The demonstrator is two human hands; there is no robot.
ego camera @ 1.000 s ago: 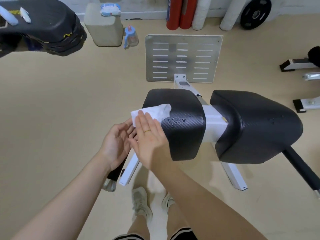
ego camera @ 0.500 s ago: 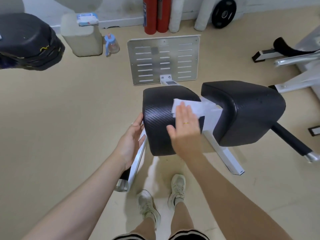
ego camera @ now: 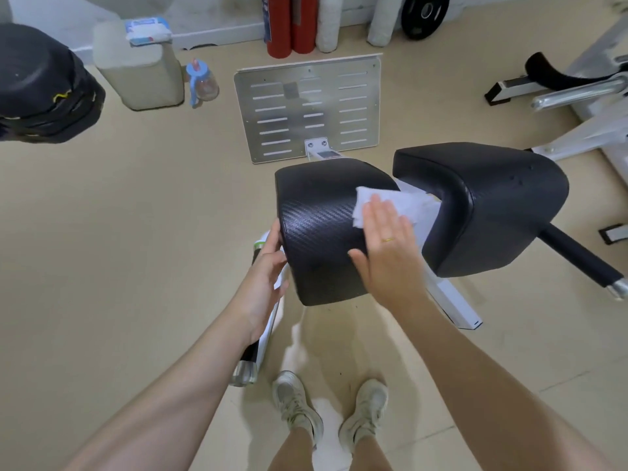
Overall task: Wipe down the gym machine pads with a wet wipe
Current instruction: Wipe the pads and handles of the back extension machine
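Pressing the wet wipe (ego camera: pixel 390 202) flat under my right hand (ego camera: pixel 387 248), I had it spread against the upper right side of the left pad (ego camera: pixel 316 229), with the far end of the wipe draped toward the white frame (ego camera: pixel 428 226) between the two pads. That grip was open, palm down and fingers straight, holding the wipe only by pressure. A gold ring (ego camera: pixel 387 239) showed on one finger. My left hand (ego camera: pixel 263 282) was also open, its fingertips touching the left edge of the same pad and closed on nothing.

The left pad had a black woven, carbon-style texture; the right pad (ego camera: pixel 492 205) was smoother black and stood just beside it. I could read no brand on either. A small label sat on the white frame bracket (ego camera: pixel 324 153) behind the pads, too blurred to read. The blue and white wipe pack (ego camera: pixel 147 30) on the pale block (ego camera: pixel 139 69) carried print I could not make out, and the same went for the red cylinders (ego camera: pixel 290 25) against the wall.

The floor (ego camera: pixel 119 249) was plain beige, with tile lines near my pale shoes (ego camera: pixel 297 407). A slotted metal footplate (ego camera: pixel 309 107) lay beyond the pads, a blue-capped bottle (ego camera: pixel 200 83) stood by the block, and a black weight plate (ego camera: pixel 424 11) leaned at the wall.
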